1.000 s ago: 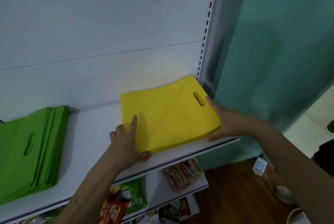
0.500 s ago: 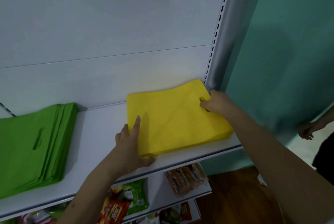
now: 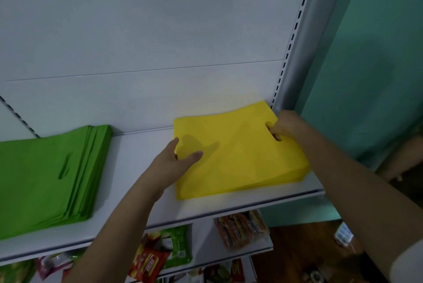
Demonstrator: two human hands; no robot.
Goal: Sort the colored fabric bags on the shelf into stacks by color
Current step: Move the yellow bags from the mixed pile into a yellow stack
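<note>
Matt cloth yellow bags (image 3: 240, 157) lie on a smooth painted-metal shelf (image 3: 142, 163).

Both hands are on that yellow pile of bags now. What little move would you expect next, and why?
Probably a small nudge to square the yellow bag stack up. The right hand has fingers hooked into the handle cutout, the left hand lies flat on the stack's left edge, and the stack sits askew on the shelf, apart from the green bag stack.
</note>
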